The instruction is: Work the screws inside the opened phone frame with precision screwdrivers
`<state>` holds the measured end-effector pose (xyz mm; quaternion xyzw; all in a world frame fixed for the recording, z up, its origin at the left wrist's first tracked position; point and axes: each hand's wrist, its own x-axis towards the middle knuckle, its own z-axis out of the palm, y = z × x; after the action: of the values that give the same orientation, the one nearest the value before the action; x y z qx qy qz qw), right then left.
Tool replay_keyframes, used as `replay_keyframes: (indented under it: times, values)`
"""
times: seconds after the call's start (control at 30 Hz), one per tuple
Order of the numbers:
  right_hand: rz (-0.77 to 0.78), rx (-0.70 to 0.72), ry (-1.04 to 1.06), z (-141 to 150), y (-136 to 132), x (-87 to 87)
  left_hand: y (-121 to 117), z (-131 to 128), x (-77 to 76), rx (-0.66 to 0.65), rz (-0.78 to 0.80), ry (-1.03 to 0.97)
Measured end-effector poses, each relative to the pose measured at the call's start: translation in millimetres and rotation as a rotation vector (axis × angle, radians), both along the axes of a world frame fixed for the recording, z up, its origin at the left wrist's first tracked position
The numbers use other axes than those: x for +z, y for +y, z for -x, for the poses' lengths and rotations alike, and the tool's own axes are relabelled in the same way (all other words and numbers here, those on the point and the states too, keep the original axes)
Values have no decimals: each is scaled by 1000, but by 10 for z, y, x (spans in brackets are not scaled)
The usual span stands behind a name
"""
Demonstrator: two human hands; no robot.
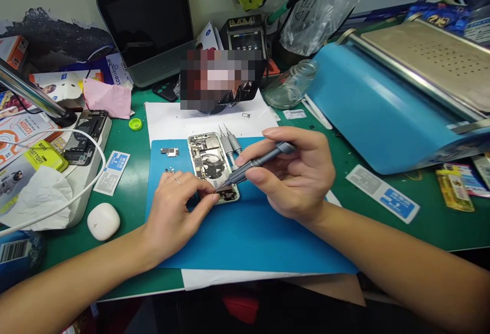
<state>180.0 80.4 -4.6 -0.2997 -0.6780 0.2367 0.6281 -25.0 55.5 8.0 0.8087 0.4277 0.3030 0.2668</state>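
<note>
An opened smartphone with bare internal parts lies on the blue mat. My left hand is closed at its lower left corner, index finger and thumb pinched over the edge; the fingertips partly hide that corner. My right hand grips a dark grey screwdriver, slanting down to the left. Its tip meets the phone's lower end, close to my left fingertips. Two more grey screwdrivers lie along the phone's right side. A small metal part and tiny pieces rest left of the phone.
On the right stands a large blue machine with a perforated metal top. A glass jar and a dark-screened device stand behind. At left are another opened phone, a white cable and a white case.
</note>
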Motion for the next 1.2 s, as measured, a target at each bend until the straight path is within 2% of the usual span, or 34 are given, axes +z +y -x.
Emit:
replay_keyframes:
  times: [0.57,1.2]
  values:
    - [-1,70,-36,-8,-7,-10,-2,6,-23,-9,2,24]
    - [-22,57,-41,-9,9,0,-4,-3,-9,3,0,31]
